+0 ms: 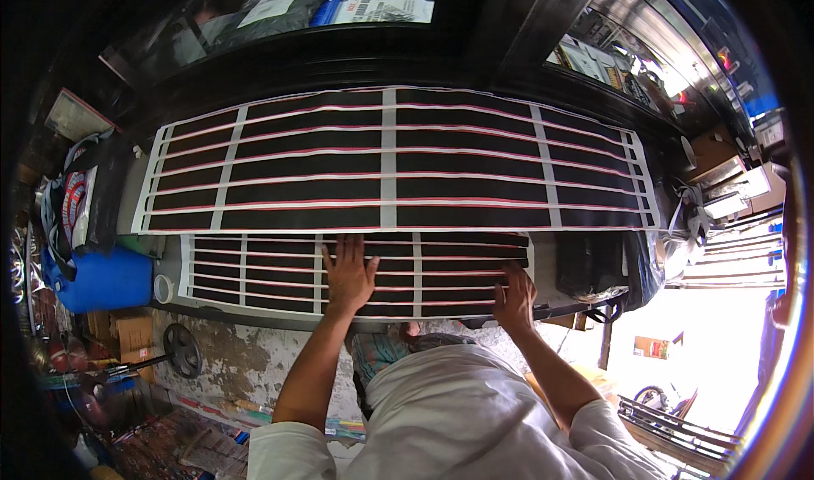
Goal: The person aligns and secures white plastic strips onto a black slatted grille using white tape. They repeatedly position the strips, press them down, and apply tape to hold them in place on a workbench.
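Across the dark work surface (560, 292) lie two black sheets crossed by thin white-and-red lines and wider pale bands. The larger sheet (305, 163) stretches along the far side and the smaller sheet (280, 275) lies nearer to me, partly under its front edge. My left hand (349, 278) rests flat on the smaller sheet, fingers spread, their tips at the larger sheet's front edge. Towards the smaller sheet's right end is my right hand (515, 298). Its fingers are slightly bent, thumb apart, and nothing shows in them.
To the left are a blue container (106, 278) and a small white cup (164, 289). A black plastic-wrapped bundle (592, 264) sits on the right. Behind the sheets rises a black frame with glass panes (288, 22). Peeling wall (246, 353) shows below the front edge.
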Demonstrator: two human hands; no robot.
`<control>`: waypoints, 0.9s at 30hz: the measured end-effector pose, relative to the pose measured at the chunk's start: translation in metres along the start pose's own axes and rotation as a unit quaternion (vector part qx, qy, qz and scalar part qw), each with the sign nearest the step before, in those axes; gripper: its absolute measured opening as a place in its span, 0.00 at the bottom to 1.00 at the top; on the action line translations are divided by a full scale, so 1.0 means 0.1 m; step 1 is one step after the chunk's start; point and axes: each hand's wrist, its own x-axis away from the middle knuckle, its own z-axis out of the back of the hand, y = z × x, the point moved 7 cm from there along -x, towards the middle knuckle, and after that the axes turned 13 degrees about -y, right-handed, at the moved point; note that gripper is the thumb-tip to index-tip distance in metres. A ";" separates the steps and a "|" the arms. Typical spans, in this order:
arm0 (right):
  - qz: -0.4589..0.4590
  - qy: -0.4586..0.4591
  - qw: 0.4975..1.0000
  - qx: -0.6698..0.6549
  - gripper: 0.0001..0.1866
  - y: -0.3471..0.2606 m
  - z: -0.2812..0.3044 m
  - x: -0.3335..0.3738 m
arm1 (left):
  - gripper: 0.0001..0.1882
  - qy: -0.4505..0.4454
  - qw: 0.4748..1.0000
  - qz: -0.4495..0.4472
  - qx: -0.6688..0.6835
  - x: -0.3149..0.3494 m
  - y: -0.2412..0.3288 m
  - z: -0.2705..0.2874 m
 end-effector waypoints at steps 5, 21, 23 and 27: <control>-0.068 0.001 0.998 -0.002 0.30 0.23 0.13 0.36 | 0.34 0.006 0.998 -0.055 0.019 -0.16 0.71 -0.06; 0.193 -0.128 0.972 0.050 0.36 -1.34 -0.75 -0.62 | 0.32 -0.003 0.997 0.023 0.069 0.09 0.02 0.18; 0.193 -0.161 0.963 0.093 0.36 -1.46 -0.97 -0.80 | 0.33 -0.039 0.998 0.055 0.022 0.26 -0.27 0.06; 0.116 -0.176 0.966 0.146 0.35 -1.41 -1.17 -0.87 | 0.35 -0.069 0.997 0.042 -0.006 0.43 -0.43 -0.01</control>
